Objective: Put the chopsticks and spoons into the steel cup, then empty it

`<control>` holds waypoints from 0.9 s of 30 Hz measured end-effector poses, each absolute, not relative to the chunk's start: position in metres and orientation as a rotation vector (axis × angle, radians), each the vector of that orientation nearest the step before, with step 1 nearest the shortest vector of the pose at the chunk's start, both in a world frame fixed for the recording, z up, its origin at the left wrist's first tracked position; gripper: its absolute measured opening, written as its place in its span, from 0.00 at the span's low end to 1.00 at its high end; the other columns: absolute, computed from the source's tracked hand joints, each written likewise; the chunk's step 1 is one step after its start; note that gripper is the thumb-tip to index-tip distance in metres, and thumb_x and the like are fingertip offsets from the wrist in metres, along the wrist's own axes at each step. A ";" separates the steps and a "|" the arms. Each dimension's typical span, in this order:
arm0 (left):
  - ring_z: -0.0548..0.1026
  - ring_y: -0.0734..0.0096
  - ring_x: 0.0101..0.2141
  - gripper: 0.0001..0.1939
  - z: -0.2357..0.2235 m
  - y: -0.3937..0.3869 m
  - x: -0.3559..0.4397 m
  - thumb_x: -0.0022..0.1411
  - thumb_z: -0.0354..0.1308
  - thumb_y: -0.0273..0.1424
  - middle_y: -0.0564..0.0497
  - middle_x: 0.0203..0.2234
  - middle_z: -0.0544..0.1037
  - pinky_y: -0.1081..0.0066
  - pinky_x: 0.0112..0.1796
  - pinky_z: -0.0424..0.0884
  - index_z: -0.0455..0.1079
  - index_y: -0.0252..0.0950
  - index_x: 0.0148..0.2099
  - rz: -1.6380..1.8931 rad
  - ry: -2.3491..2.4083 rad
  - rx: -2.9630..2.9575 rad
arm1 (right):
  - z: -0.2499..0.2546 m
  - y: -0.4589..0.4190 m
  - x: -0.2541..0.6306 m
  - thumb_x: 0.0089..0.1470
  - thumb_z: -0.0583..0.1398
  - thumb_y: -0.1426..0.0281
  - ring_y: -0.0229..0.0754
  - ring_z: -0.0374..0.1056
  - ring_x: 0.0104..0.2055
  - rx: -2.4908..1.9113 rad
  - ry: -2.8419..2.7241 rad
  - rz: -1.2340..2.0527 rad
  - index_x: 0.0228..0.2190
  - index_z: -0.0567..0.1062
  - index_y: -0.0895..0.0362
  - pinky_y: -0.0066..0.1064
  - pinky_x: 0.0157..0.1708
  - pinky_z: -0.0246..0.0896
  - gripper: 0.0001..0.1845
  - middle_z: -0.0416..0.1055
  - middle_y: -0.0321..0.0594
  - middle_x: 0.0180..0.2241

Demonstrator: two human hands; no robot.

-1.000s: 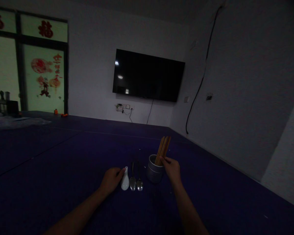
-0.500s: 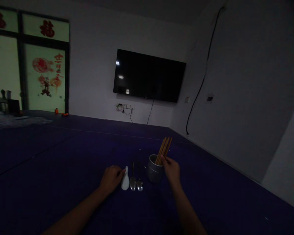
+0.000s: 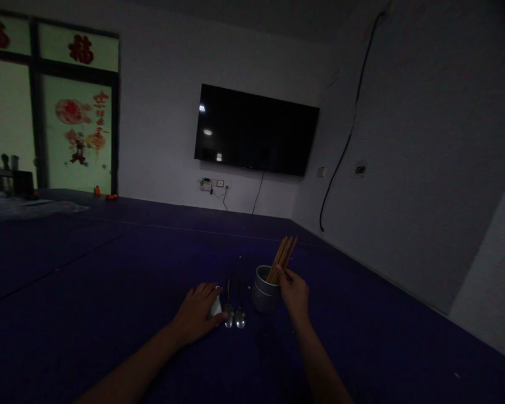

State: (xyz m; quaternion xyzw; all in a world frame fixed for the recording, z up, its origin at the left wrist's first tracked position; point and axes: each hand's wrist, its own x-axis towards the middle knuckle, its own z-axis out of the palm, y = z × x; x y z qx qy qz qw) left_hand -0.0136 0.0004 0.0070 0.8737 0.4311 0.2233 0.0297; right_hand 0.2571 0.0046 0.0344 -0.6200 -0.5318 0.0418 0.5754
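Observation:
My left hand lies over the white spoon with thumb and fingers apart, hiding much of it. Just right of it are two metal spoons, a nearer one beside my thumb tip and another one farther right, bowls towards me. A grey cup stands upright to the right of the spoons. Several wooden chopsticks lean to the right out of it. My right hand is closed on the chopsticks at the cup's right rim; its other fingers are partly hidden.
Everything lies on a dark purple-blue surface. Clear plastic sheeting and small orange objects are at the far left. A television hangs on the back wall, and a black cable runs down the right wall.
My left hand has shifted from the white spoon's handle to spread over the spoon, thumb now near its bowl. The chopsticks' tops have fanned slightly to the right; my right hand has barely moved.

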 end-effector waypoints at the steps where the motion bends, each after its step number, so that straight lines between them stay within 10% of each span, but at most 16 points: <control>1: 0.58 0.53 0.57 0.35 0.007 0.000 -0.014 0.60 0.41 0.55 0.43 0.58 0.62 0.54 0.54 0.54 0.57 0.40 0.62 0.674 1.327 2.696 | 0.035 0.004 0.256 0.53 0.50 0.47 0.52 0.73 0.36 -1.468 -1.239 0.059 0.40 0.77 0.61 0.35 0.34 0.64 0.33 0.77 0.51 0.35; 10: 0.53 0.51 0.60 0.35 0.003 0.003 -0.014 0.62 0.37 0.54 0.44 0.62 0.57 0.50 0.56 0.51 0.54 0.40 0.64 0.542 1.313 2.642 | 0.049 -0.019 0.217 0.60 0.49 0.62 0.49 0.61 0.54 -1.243 -1.306 -0.694 0.51 0.69 0.61 0.43 0.52 0.56 0.23 0.68 0.52 0.50; 16: 0.51 0.52 0.62 0.32 -0.002 0.011 -0.019 0.61 0.46 0.48 0.47 0.63 0.54 0.51 0.57 0.49 0.52 0.43 0.64 0.444 1.271 2.663 | 0.033 -0.027 0.181 0.61 0.48 0.67 0.41 0.71 0.37 -1.158 -1.935 -0.486 0.38 0.77 0.55 0.32 0.41 0.62 0.18 0.76 0.43 0.34; 27: 0.47 0.49 0.63 0.41 -0.004 0.017 -0.026 0.55 0.46 0.59 0.42 0.63 0.53 0.49 0.58 0.47 0.54 0.42 0.63 0.430 1.204 2.629 | 0.024 -0.025 0.172 0.52 0.59 0.72 0.43 0.68 0.45 -1.384 -2.333 -0.168 0.39 0.77 0.52 0.30 0.44 0.58 0.12 0.75 0.39 0.41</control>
